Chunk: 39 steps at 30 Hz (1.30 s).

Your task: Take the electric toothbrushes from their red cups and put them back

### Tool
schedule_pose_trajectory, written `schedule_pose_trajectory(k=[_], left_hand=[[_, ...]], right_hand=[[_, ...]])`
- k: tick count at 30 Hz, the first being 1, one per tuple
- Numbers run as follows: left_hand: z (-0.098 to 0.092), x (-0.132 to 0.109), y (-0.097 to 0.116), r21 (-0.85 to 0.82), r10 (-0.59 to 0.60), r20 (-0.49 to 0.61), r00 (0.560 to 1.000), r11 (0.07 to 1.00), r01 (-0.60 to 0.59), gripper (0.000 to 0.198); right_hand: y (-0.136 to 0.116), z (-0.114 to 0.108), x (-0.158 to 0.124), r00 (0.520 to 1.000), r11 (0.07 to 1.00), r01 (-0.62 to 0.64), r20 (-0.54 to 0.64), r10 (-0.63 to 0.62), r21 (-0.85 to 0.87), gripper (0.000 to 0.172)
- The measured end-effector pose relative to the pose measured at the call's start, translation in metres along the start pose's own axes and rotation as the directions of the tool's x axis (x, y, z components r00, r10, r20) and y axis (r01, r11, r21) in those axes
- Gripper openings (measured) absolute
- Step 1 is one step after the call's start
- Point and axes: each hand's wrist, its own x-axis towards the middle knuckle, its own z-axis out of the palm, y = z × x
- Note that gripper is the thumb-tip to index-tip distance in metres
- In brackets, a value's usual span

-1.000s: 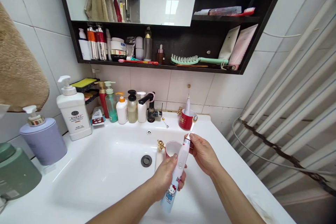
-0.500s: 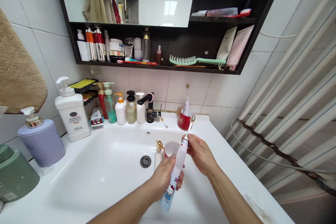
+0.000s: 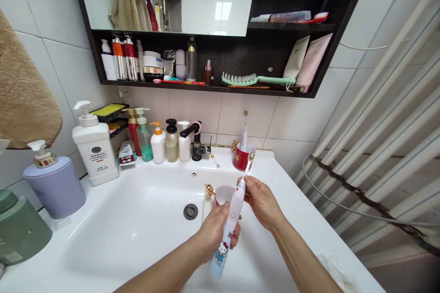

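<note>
Over the white sink (image 3: 137,233), my left hand (image 3: 215,229) is wrapped round the handle of an electric toothbrush (image 3: 234,208), pale pink fading to blue with a cartoon cat on it. The toothbrush tilts, its brush head (image 3: 251,157) pointing up and away. My right hand (image 3: 261,199) is closed at the neck, thumb and fingers where the brush head joins the handle. Partly hidden behind my left hand, a red cup (image 3: 225,193) with a white inside and a gold handle sits in the sink.
Another red cup (image 3: 240,159) holding a light electric toothbrush (image 3: 244,139) stands at the back right rim. A black faucet (image 3: 195,142) and several pump bottles line the back. Overhead hangs a dark cabinet (image 3: 233,50); white pipes (image 3: 381,146) run along the right.
The brush head has shifted very slightly left and down, and my right hand has moved a touch with it. Both hands keep their hold on the toothbrush.
</note>
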Motion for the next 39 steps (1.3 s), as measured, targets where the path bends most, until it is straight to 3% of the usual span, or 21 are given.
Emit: schedule_pose_trajectory(k=[5,15,18,22,26,30,33,37,39], left_hand=[[-0.001,0.001,0.002,0.008,0.025,0.025,0.999,1.000,-0.025,0.049],[-0.002,0.002,-0.004,0.083,0.103,-0.029,0.994,0.991,-0.101,0.042],[-0.005,0.005,-0.003,0.099,0.183,-0.033,0.983,0.979,-0.179,0.037],[-0.012,0.010,0.005,-0.015,0.353,-0.138,0.926,0.934,-0.358,0.029],[-0.022,0.012,0.019,-0.147,0.380,-0.214,0.900,0.898,-0.414,0.025],[-0.039,0.014,0.035,-0.139,0.457,-0.370,0.809,0.833,-0.535,0.026],[-0.053,0.018,0.042,-0.123,0.443,-0.500,0.744,0.814,-0.568,0.026],[-0.062,0.023,0.042,-0.088,0.440,-0.534,0.722,0.820,-0.565,0.024],[-0.063,0.024,0.041,-0.083,0.449,-0.527,0.721,0.818,-0.570,0.023]], right_hand=[[-0.001,-0.001,-0.001,1.000,1.000,0.016,0.002,-0.016,-0.019,0.022],[-0.001,-0.002,-0.002,0.997,0.995,0.019,0.075,-0.012,-0.093,0.026],[0.004,0.004,-0.005,0.996,0.995,0.029,0.084,-0.020,-0.099,0.032],[0.019,0.022,-0.013,0.984,0.979,0.032,0.179,0.005,-0.203,0.036],[0.030,0.034,-0.021,0.960,0.952,-0.008,0.265,0.093,-0.306,0.041],[0.033,0.032,-0.020,0.970,0.909,0.015,0.226,0.088,-0.417,0.037],[0.034,0.029,-0.018,0.982,0.855,0.054,0.182,0.048,-0.516,0.036],[0.035,0.030,-0.018,0.989,0.743,0.072,0.145,0.034,-0.665,0.036],[0.035,0.031,-0.019,0.984,0.745,0.073,0.171,0.056,-0.664,0.036]])
